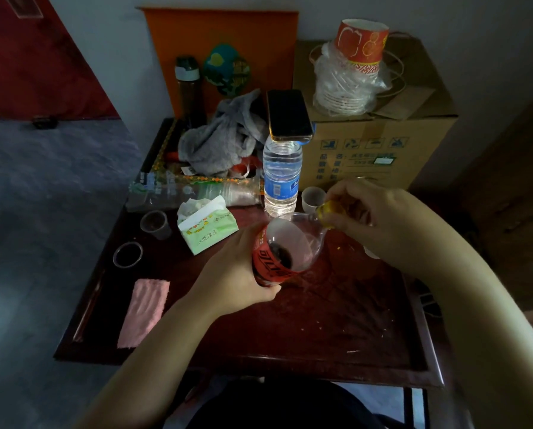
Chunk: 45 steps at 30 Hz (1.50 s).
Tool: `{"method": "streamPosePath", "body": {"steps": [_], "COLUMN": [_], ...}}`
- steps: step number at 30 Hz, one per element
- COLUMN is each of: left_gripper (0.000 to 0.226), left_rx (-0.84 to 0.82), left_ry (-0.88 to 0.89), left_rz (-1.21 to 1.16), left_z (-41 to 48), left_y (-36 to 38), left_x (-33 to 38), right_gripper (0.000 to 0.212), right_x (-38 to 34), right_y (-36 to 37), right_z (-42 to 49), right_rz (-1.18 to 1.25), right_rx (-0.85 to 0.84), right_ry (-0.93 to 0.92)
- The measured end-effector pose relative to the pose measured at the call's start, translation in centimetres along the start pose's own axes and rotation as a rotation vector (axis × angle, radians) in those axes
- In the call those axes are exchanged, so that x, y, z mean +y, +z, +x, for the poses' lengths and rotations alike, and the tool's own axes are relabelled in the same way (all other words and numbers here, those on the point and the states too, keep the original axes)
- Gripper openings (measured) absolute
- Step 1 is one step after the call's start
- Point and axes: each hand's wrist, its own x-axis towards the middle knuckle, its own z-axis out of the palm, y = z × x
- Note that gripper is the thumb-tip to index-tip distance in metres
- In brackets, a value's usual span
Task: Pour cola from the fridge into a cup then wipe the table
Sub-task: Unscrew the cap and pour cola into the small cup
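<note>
My left hand [237, 274] grips the lower body of a cola bottle [285, 246] with a red label, tilted over the dark red table [336, 320]. Only a little dark cola shows inside. My right hand [370, 215] is closed around the bottle's yellow cap [325, 210] at the neck. A small clear plastic cup [128, 254] holding dark liquid stands at the table's left side, another clear cup [155, 224] behind it. A folded pink cloth [144, 311] lies at the table's left front.
A water bottle [282, 174] with a phone [288, 116] on top stands behind the cola. Also here are a small white cup [313, 198], a tissue pack [208, 226], a sleeve of plastic cups [197, 191], grey cloth [225, 137], a cardboard box [376, 144] and paper cups [361, 44].
</note>
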Motion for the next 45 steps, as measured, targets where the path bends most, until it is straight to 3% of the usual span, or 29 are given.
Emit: {"method": "streamPosePath", "body": {"steps": [4, 26, 45], "left_gripper": [0.091, 0.089, 0.093], "left_rx": [0.001, -0.228, -0.366], "left_ry": [-0.014, -0.226, -0.274], "left_rz": [0.013, 0.306, 0.482], "left_z": [0.1, 4.0, 5.5], "left_y": [0.2, 1.0, 0.3], "left_x": [-0.3, -3.3, -3.7], "right_gripper": [0.026, 0.026, 0.028], "right_x": [1.3, 7.9, 9.1], "right_y": [0.0, 4.1, 4.8], "right_z": [-0.3, -5.9, -7.7], "right_rz": [0.061, 0.098, 0.095], "right_rx": [0.019, 0.207, 0.194], "right_ry": [-0.027, 0.265, 0.313]}}
